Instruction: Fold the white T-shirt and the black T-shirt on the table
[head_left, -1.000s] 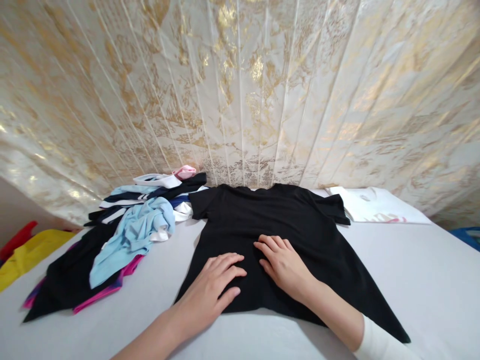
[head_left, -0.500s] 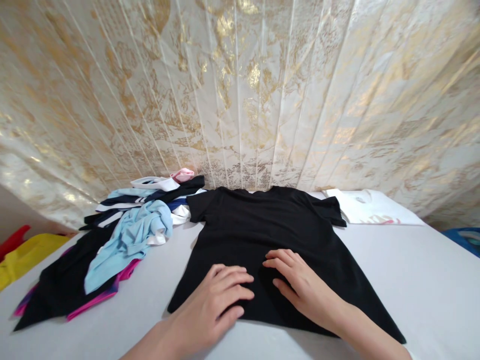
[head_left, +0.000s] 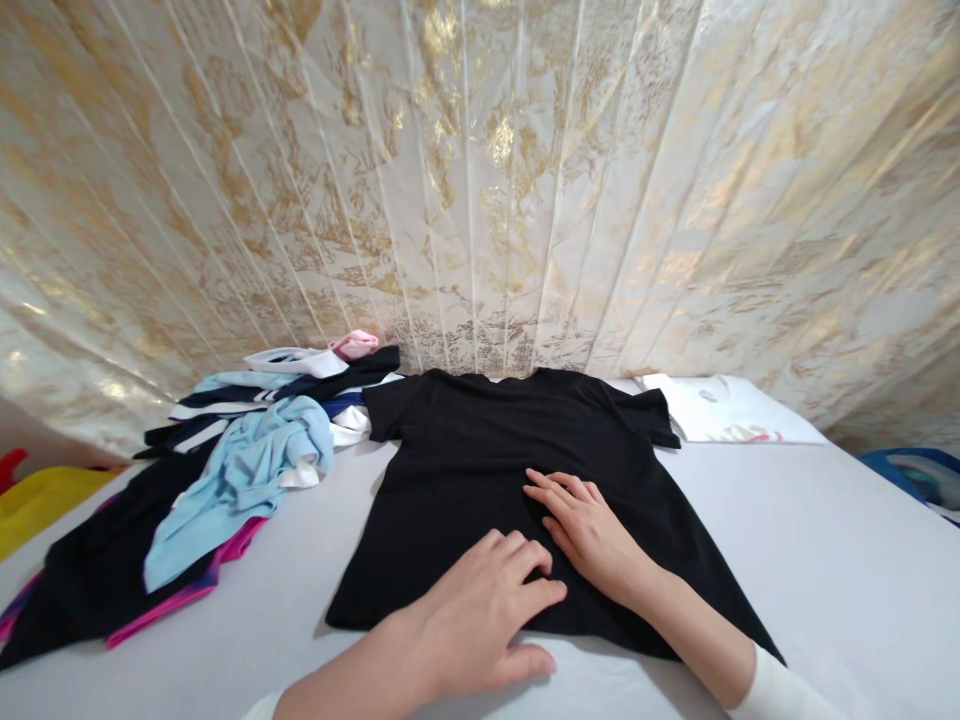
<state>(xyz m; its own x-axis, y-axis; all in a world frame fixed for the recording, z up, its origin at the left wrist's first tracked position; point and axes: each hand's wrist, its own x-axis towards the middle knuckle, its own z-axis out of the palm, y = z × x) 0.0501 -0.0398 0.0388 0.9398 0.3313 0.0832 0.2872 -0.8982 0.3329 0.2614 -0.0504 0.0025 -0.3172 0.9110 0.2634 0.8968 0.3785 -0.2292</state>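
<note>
Black shirt lies beneath loosely spread fingers.

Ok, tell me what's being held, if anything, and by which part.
Nothing: the left hand and right hand are open over the black shirt, neither gripping it.

Matt cloth shirt; curtain glints with metallic gloss.

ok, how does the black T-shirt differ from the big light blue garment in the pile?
The black T-shirt is spread flat; the light blue garment is bunched up. The black T-shirt lies on the white surface; the light blue garment lies over other clothes. Both are cloth.
</note>
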